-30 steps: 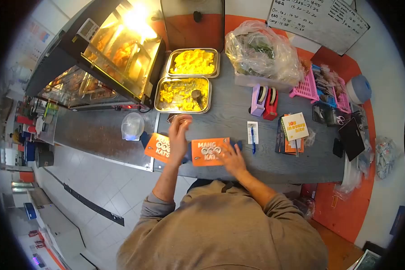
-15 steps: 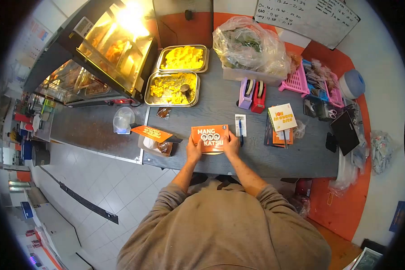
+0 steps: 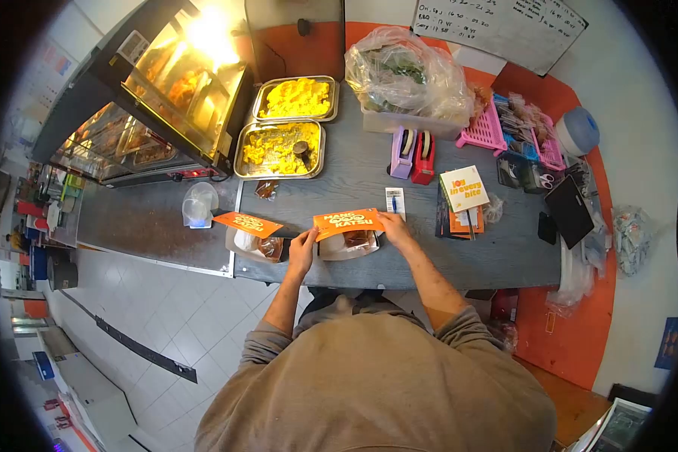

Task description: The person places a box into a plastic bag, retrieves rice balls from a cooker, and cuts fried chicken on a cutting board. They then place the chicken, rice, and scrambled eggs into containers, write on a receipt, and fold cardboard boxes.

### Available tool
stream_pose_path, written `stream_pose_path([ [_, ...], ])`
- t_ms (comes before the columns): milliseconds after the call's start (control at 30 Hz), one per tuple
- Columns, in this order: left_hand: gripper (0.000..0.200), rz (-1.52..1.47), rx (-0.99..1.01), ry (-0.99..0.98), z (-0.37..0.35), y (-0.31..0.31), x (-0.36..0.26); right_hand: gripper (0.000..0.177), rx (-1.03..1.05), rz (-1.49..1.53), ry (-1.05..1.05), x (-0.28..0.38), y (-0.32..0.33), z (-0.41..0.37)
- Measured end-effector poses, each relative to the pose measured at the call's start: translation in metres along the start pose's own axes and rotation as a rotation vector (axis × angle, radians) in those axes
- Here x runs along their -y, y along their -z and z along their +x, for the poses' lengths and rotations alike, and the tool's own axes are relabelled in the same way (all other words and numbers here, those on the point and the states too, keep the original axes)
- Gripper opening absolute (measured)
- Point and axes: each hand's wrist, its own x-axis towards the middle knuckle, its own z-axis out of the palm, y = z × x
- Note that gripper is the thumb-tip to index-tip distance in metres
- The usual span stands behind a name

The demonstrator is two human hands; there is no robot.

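The orange printed lid (image 3: 346,221) of a food box is raised, and both hands grip it. My left hand (image 3: 302,251) pinches its left corner, while my right hand (image 3: 395,229) has hold of its right edge. Below the lid, the pale box (image 3: 348,256) shows something white at left and a brown portion in clear wrapping at right. Just left of my left hand stands a second food box (image 3: 270,256), its orange lid (image 3: 250,224) tilted up over white and brown contents. A receipt with a blue pen (image 3: 395,203) lies beyond my right hand.
Two metal trays (image 3: 279,177) of yellow food stand at the back, beside a lit warming cabinet (image 3: 177,98). A clear plastic cup (image 3: 200,203) is at left. Purple and red tape dispensers (image 3: 423,160), stacked printed cards (image 3: 464,188) and pink baskets (image 3: 484,129) occupy the right side.
The orange lid, flat toward me before, is now tipped up, and the box's contents show beneath it. My hands have moved apart to its edges. The whole view has shifted slightly.
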Motion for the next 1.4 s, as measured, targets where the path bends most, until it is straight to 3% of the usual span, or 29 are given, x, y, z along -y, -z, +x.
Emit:
stream_pose_path([
  [100, 0.054, 0.033, 0.074, 0.072, 0.010, 0.005, 0.028, 0.040, 0.056, 0.113, 0.068, -0.005, -0.006, -0.003],
  [133, 0.054, 0.030, 0.077, 0.076, 0.014, 0.003, 0.045, 0.038, -0.081, 0.053, 0.093, -0.003, -0.013, -0.013],
  [167, 0.050, 0.011, 0.077, -0.007, 0.018, -0.001, 0.061, 0.036, -0.218, -0.008, 0.119, -0.001, -0.017, -0.020],
  [233, 0.048, -0.013, 0.078, -0.091, 0.012, -0.005, 0.066, 0.036, -0.176, 0.077, 0.036, -0.015, -0.020, -0.016],
  [333, 0.044, 0.025, 0.027, -0.186, -0.009, -0.011, 0.049, 0.031, -0.276, 0.018, 0.214, -0.041, -0.029, -0.020],
  [433, 0.044, 0.148, -0.107, -0.259, -0.006, -0.020, 0.070, 0.039, -0.178, 0.019, 0.172, -0.062, -0.024, -0.019],
  [467, 0.057, 0.068, -0.082, -0.147, -0.001, -0.022, 0.074, 0.039, -0.176, 0.015, 0.171, -0.060, -0.023, -0.019],
  [500, 0.057, 0.066, -0.082, -0.147, -0.004, -0.023, 0.060, 0.044, -0.193, -0.034, 0.143, -0.047, -0.019, -0.022],
  [567, 0.079, 0.534, -0.156, -0.428, -0.013, -0.019, 0.006, 0.050, -0.215, -0.078, 0.116, -0.009, -0.004, -0.031],
  [600, 0.097, 0.583, -0.010, -0.491, -0.005, -0.018, -0.003, 0.060, -0.082, -0.299, 0.393, 0.013, 0.006, -0.039],
  [633, 0.097, 0.583, -0.011, -0.489, 0.000, -0.016, -0.015, 0.069, 0.062, -0.522, 0.667, 0.033, 0.015, -0.048],
  [667, 0.099, 0.799, 0.161, -0.581, 0.002, -0.012, -0.030, 0.069, 0.224, -0.663, 0.703, 0.048, 0.019, -0.057],
  [700, 0.101, 1.014, 0.339, -0.669, 0.005, -0.009, -0.045, 0.069, 0.227, -0.663, 0.702, 0.045, 0.016, -0.058],
  [733, 0.101, 1.028, 0.586, -0.578, 0.014, -0.007, -0.058, 0.063, 0.269, -0.775, 0.769, 0.038, 0.012, -0.056],
  [800, 0.099, 1.056, 0.641, -0.630, 0.022, -0.011, -0.059, 0.058, 0.310, -0.892, 0.838, 0.022, 0.010, -0.051],
  [867, 0.096, 1.085, 0.697, -0.675, 0.026, -0.013, -0.049, 0.040, 0.185, -0.992, 1.100, 0.004, 0.012, -0.048],
  [967, 0.087, 1.161, 0.709, -0.820, 0.032, -0.011, -0.027, 0.037, 0.140, -0.879, 1.117, 0.012, 0.023, -0.052],
  [1033, 0.080, 1.165, 0.537, -1.154, 0.025, -0.006, -0.020, 0.037, 0.139, -0.861, 1.101, 0.001, 0.018, -0.057],
  [1067, 0.076, 1.265, 0.560, -0.982, 0.018, -0.007, -0.016, 0.038, 0.127, -0.845, 1.097, -0.002, 0.017, -0.057],
  [1200, 0.074, 1.122, 0.464, -0.972, 0.001, -0.011, -0.021, 0.036, 0.195, -0.769, 1.061, 0.007, 0.026, -0.047],
  [1267, 0.070, 1.036, 0.437, -0.909, 0.006, -0.020, -0.021, 0.037, -0.298, -0.288, 0.605, 0.014, 0.016, -0.010],
  [1333, 0.057, 0.906, 0.303, -0.822, 0.005, -0.032, -0.021, 0.047, -0.570, 0.200, 0.200, 0.032, 0.016, 0.043],
  [1400, 0.057, 0.902, 0.271, -0.748, -0.004, -0.036, -0.021, 0.064, -0.839, 0.008, 0.113, 0.005, 0.017, 0.117],
])
